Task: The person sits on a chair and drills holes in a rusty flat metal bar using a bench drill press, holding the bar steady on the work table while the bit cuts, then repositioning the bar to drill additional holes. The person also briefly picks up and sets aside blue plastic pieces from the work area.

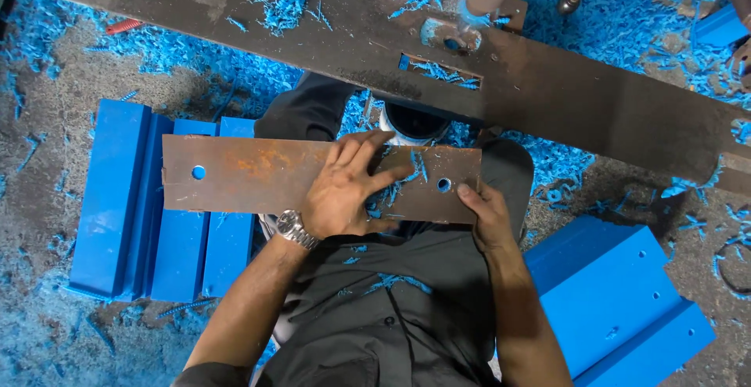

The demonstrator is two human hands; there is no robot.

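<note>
Here a rusty flat steel plate with two round holes (pixel 258 174) lies across the person's lap, its long axis running left to right, its left end reaching over a row of blue plastic blocks (pixel 156 215) on the littered floor. The left hand (pixel 344 187) rests flat on the plate's middle, fingers spread and pointing right. The right hand (pixel 485 215) grips the plate's lower right edge, thumb on top beside the right hole (pixel 444 185). Beyond it a long dark steel bar (pixel 547 82) slants across blue shavings (pixel 195 50)
</note>
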